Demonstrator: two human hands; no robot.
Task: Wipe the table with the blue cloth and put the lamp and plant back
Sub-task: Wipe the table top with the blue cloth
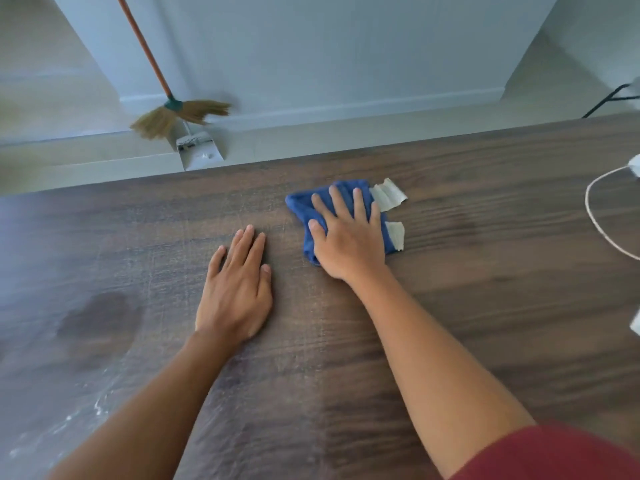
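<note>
A dark wood-grain table [485,306] fills the lower view. The blue cloth [300,209], with pale grey-white edges showing on its right side, lies bunched near the table's middle. My right hand [348,237] presses flat on the cloth, fingers spread and straight. My left hand [237,289] rests flat on the bare table just left of the cloth, apart from it. Neither the lamp nor the plant shows clearly; only white bits sit at the right edge.
A white cord [593,216] loops on the table's right side, leading to a white object [635,164] at the frame edge. Beyond the far edge, a broom [180,114] and white dustpan [199,150] stand on the floor against a pale wall. A black cable [606,98] runs at the far right.
</note>
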